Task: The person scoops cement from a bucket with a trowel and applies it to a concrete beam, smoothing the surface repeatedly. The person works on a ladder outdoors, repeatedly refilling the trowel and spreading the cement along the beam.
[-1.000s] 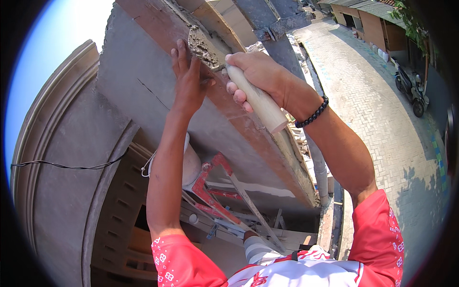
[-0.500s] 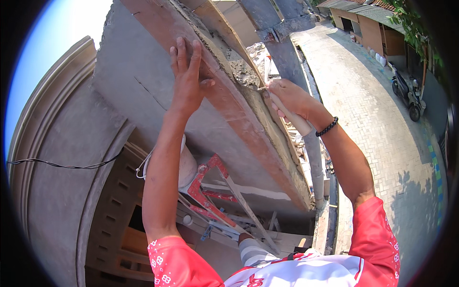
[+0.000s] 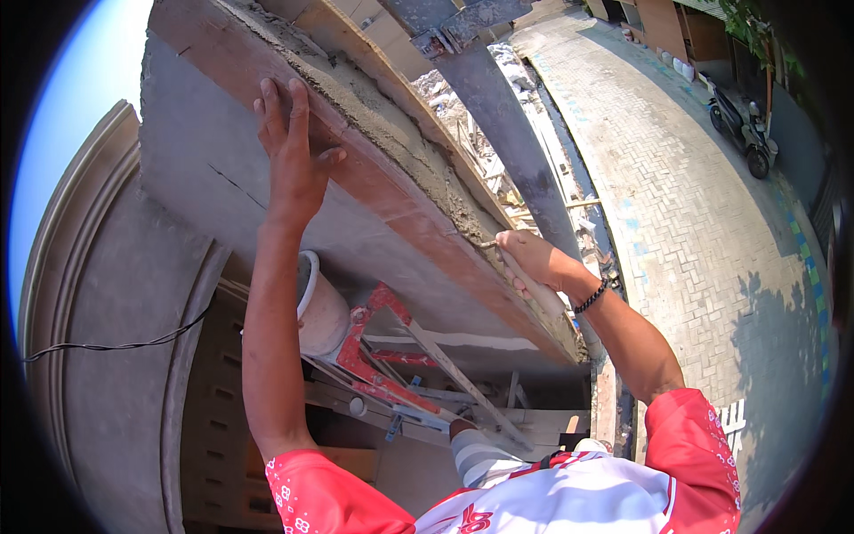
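My left hand (image 3: 292, 169) lies with its fingers stretched over a reddish-brown wooden board (image 3: 400, 205) on the grey plastered wall's top edge. Wet grey mortar (image 3: 374, 102) fills the strip between this board and a second wooden board (image 3: 445, 133) on the far side. Lower down that strip, my right hand (image 3: 534, 260) is closed round the pale handle of a trowel (image 3: 550, 303). Its thin metal neck shows at the mortar; the blade is mostly hidden.
Below the wall, a white bucket (image 3: 325, 311) stands beside a red metal frame (image 3: 356, 360). A grey steel post (image 3: 507, 125) rises beyond the boards. To the right runs a paved lane (image 3: 667, 205) with a parked motorbike (image 3: 743, 129). A black cable (image 3: 116, 345) crosses the left side.
My right hand and the trowel have moved down along the mortar strip, toward me. Smoother mortar shows above them. My left hand stays on the board as the view shifts.
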Available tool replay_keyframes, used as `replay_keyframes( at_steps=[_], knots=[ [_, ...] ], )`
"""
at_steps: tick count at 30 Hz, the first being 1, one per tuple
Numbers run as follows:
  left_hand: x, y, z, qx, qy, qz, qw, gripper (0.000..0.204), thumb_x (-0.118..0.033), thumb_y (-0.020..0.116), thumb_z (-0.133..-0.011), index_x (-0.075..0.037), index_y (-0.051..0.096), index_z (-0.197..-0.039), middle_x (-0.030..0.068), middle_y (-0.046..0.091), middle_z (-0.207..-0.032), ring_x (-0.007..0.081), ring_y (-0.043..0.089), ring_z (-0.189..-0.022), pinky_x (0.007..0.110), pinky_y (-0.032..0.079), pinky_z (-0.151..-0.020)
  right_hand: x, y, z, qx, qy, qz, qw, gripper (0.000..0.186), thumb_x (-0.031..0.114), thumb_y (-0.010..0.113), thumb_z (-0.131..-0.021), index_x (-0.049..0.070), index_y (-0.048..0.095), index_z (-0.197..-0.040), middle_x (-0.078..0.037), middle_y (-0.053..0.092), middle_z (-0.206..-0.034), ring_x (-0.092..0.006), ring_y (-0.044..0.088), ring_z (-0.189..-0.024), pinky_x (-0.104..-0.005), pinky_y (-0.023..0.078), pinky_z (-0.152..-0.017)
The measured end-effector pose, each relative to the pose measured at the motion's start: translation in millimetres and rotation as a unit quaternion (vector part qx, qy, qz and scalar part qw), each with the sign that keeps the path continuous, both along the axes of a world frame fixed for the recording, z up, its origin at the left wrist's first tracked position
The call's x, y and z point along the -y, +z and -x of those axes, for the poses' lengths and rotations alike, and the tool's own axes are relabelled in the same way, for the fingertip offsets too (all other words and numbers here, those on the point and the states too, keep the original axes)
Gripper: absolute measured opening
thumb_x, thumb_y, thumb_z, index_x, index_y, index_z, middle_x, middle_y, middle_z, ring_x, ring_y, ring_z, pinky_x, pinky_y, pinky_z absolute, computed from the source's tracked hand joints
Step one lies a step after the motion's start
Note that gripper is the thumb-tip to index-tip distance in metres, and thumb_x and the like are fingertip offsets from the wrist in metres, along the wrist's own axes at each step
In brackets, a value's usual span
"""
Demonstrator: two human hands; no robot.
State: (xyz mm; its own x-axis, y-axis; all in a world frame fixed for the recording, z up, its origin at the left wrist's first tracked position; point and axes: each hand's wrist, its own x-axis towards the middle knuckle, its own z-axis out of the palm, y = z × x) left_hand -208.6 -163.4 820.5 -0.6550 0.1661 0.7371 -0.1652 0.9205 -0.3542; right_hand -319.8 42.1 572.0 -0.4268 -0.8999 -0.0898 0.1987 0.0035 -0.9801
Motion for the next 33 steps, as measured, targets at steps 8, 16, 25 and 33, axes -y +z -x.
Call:
replay_keyframes(
  at_steps=[8,16,25,33],
  knots=[
    [-2.3,2.6,-1.8,0.02,-0.005,0.014,1.0,0.102,-0.006,0.079,-0.074,-0.015,0.019,-0.156,0.0193,0.006,-0.162,0.0391,0.01,-0.148,0.044,0.019,-0.118,-31.7,-56.4,-27.7,0.162,-0.062,-0.007,0.985,0.03,0.034,0.039,-0.102,0.007,0.047,-0.092,-0.005,0.052,-0.068,-0.0126,0.052,-0.048,-0.0308,0.047,-0.039],
    [-6.3,0.3,-2.6,0.024,-0.004,0.022,0.999,0.102,-0.008,0.079,-0.074,-0.015,0.018,-0.156,0.0194,0.005,-0.162,0.0386,0.01,-0.148,0.045,0.02,-0.118,-19.2,95.3,-14.8,-0.104,-0.08,0.164,0.978,0.035,0.035,0.036,-0.105,0.007,0.046,-0.088,-0.004,0.05,-0.065,-0.0106,0.052,-0.048,-0.0273,0.046,-0.041],
    [-0.4,-3.3,0.4,-0.01,-0.02,0.014,1.0,0.1,-0.008,0.079,-0.075,-0.02,0.021,-0.155,0.0183,0.008,-0.162,0.0409,0.01,-0.147,0.048,0.023,-0.117,-8.2,44.7,-11.9,-0.062,-0.04,-0.018,0.997,0.035,0.038,0.035,-0.104,0.008,0.046,-0.09,-0.002,0.049,-0.066,-0.0109,0.051,-0.049,-0.0283,0.045,-0.042],
    [-0.8,5.3,0.4,0.02,0.014,-0.045,0.999,0.109,-0.002,0.08,-0.066,-0.011,0.019,-0.155,0.0227,-0.004,-0.161,0.0462,0.0,-0.147,0.05,0.015,-0.119,-16.1,-48.5,-45.8,0.099,-0.041,-0.064,0.992,0.032,0.038,0.035,-0.104,0.009,0.045,-0.092,-0.003,0.051,-0.067,-0.0124,0.049,-0.048,-0.0317,0.048,-0.043]
  ],
)
